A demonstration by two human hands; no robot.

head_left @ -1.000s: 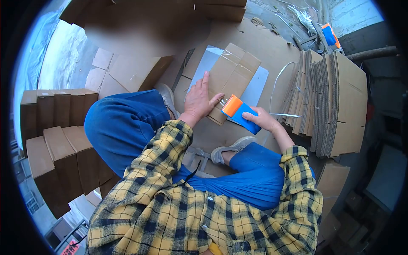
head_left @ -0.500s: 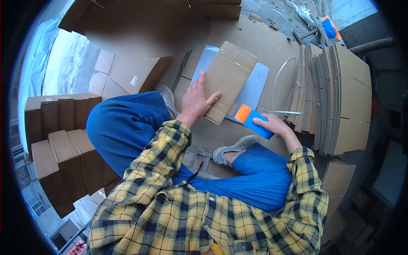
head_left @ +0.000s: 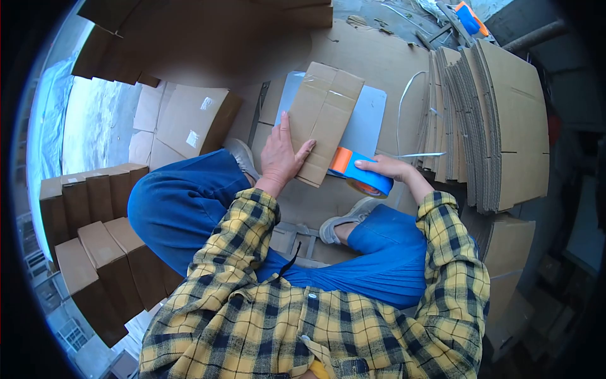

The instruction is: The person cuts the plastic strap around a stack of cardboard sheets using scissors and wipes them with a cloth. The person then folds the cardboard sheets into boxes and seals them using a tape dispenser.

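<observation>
A closed brown cardboard box point(head_left: 331, 104) lies at a slant over a light grey-blue flat sheet point(head_left: 371, 114). Clear tape shines across its upper part. My left hand point(head_left: 282, 155) rests against the box's near left side, thumb over its top face and fingers stretched out along the edge. Beside the lower right edge, my right hand point(head_left: 386, 167) grips a blue tape dispenser point(head_left: 372, 180) with an orange front end point(head_left: 341, 160). The dispenser's front is at the box edge; whether tape is stuck there cannot be made out.
Flattened cardboard sheets point(head_left: 514, 126) stand stacked on the right, near a white strap point(head_left: 400, 117). Boxes point(head_left: 101, 252) fill the left side, with a larger carton point(head_left: 192, 120) above. Another blue-and-orange dispenser point(head_left: 468, 20) lies at the upper right. Cardboard point(head_left: 385, 54) covers the floor.
My right hand has tilted the tape dispenser and brought its orange end up against the box edge. My left hand stays on the box. The whole view has shifted slightly.
</observation>
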